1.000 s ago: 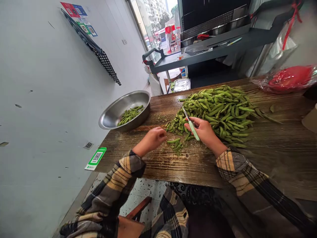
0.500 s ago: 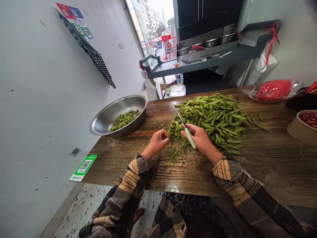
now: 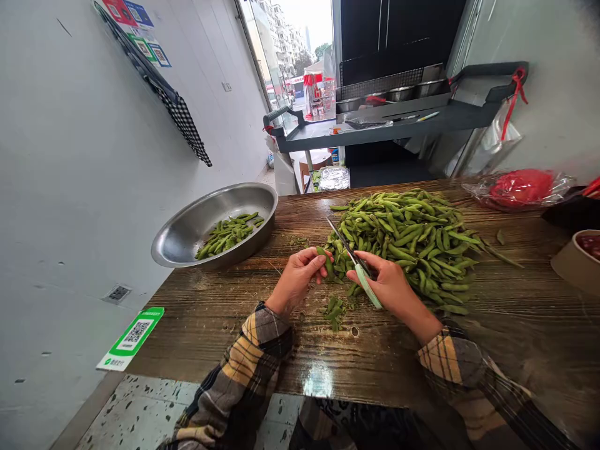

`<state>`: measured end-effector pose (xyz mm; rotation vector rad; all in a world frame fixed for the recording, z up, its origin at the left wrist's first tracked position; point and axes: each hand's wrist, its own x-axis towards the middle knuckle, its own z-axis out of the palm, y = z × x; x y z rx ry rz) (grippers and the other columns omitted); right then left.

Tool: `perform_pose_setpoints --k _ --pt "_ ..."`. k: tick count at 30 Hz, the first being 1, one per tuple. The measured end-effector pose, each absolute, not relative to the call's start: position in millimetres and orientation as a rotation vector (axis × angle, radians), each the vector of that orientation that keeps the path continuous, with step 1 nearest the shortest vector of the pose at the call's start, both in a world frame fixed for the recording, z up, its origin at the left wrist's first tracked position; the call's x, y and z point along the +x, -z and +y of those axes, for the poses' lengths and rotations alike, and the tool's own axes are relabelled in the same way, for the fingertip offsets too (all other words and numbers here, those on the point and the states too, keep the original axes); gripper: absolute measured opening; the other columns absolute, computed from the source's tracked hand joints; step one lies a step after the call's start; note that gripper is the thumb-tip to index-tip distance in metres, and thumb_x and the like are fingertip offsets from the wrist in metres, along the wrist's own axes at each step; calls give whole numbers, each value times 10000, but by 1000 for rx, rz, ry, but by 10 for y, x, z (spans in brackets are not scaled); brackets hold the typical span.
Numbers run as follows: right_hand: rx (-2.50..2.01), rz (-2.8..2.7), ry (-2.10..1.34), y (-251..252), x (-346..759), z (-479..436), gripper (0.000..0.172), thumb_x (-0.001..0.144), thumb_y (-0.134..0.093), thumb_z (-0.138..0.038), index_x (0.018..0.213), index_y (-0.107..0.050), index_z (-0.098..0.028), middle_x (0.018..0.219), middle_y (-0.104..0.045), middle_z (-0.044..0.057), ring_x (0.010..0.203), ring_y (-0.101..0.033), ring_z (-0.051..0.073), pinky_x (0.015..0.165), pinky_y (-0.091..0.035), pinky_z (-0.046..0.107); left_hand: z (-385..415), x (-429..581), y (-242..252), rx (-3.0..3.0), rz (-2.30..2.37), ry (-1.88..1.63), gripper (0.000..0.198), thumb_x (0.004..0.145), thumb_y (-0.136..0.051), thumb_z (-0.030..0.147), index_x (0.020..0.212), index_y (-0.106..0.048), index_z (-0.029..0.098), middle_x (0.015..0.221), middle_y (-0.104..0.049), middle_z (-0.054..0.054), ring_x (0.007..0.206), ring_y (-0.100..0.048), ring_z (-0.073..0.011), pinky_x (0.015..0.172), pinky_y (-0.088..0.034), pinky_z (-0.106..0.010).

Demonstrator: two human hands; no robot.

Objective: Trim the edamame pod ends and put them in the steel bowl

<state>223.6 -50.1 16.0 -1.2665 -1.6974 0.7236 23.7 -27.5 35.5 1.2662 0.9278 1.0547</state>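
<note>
Between the fingertips of my left hand (image 3: 300,275) is a green soybean pod (image 3: 327,262), held upright near the middle of the wooden table. My right hand (image 3: 387,287) grips a pair of scissors (image 3: 367,284) with pale green handles. Their dark blades point up and to the left, just right of the pod. Behind my right hand spreads a large heap of soybean pods (image 3: 407,231). A small pile of trimmed bits (image 3: 334,311) lies on the table below my hands. To the left, a wide steel basin (image 3: 175,240) holds some pods (image 3: 227,234).
A green and white QR code card (image 3: 132,337) lies at the table's left edge. On the right are a red item in clear plastic (image 3: 520,186) and a brown paper bowl (image 3: 576,262). Past the table stands a grey cart (image 3: 375,134) with metal pans.
The pod in my left hand now shows clearly, raised between the fingertips. Both hands sit slightly lower in view, and the camera has shifted a little. The scissors remain in my right hand.
</note>
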Motion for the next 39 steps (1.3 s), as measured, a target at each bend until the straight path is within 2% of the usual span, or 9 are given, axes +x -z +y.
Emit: perform_pose_setpoints --k 4,7,11,15,19,27,31,34,39 --pt "-1280 -1742 -708 -198 2231 -541 498 744 -689 -392 1178 -655 -149 1057 -725 113 897 -680 252 809 -534 372 -323 227 -327 1220 949 -1098 277 732 -734 344 753 -555 134 833 -683 -45 480 -501 -42 391 -305 -154" --pt "-1285 -1811 -736 -229 2234 -572 521 729 -707 -382 1200 -636 -170 1044 -707 101 858 -670 234 741 -547 349 -361 209 -341 1232 938 -1109 273 753 -720 339 805 -525 155 748 -669 -7 421 -463 -30 379 -274 -150" --pt "-1229 -1919 -722 -229 2237 -588 505 750 -694 -362 1215 -610 -186 976 -672 69 781 -635 191 703 -542 324 -391 196 -377 1306 976 -1070 269 804 -658 396 868 -574 148 733 -637 -2 447 -479 -38 405 -339 -158" --pt "-1172 -2010 -681 -185 2225 -589 525 740 -715 -325 1235 -580 -214 977 -642 49 805 -618 184 728 -530 318 -406 204 -378 1371 980 -1046 306 844 -588 448 859 -592 143 738 -621 -14 499 -540 -73 441 -417 -187" --pt "-1176 -2056 -634 -160 2218 -593 539 741 -722 -307 1247 -562 -212 966 -621 40 829 -612 186 775 -515 329 -406 203 -354 1486 1028 -1006 327 835 -596 457 807 -609 132 651 -593 2 436 -475 -55 415 -361 -182" --pt "-1124 -2090 -629 -169 2238 -583 582 737 -734 -356 1267 -535 -223 1022 -621 61 880 -612 208 818 -508 352 -422 203 -397 1592 1059 -982 255 812 -633 390 805 -692 141 655 -599 -4 433 -419 -59 437 -327 -200" --pt "-1096 -2103 -646 -150 2242 -572 594 725 -743 -355 1266 -534 -230 1039 -617 67 880 -612 210 815 -511 355 -413 193 -432 1725 1064 -1004 204 817 -625 335 786 -718 156 680 -634 -23 569 -511 -114 549 -402 -217" --pt "-1107 -2122 -635 -138 2244 -565 576 720 -746 -366 1240 -558 -208 971 -613 59 836 -605 205 777 -510 346 -391 168 -434 1862 1080 -1001 174 817 -619 294 789 -728 162 730 -662 -34 691 -567 -153 666 -442 -250" --pt "-1148 -2121 -650 -126 2255 -559 493 766 -705 -396 1200 -599 -186 865 -605 41 736 -576 183 691 -492 318 -364 137 -411 1848 1113 -982 194 813 -621 317 758 -722 161 699 -635 -28 679 -539 -153 647 -421 -247"
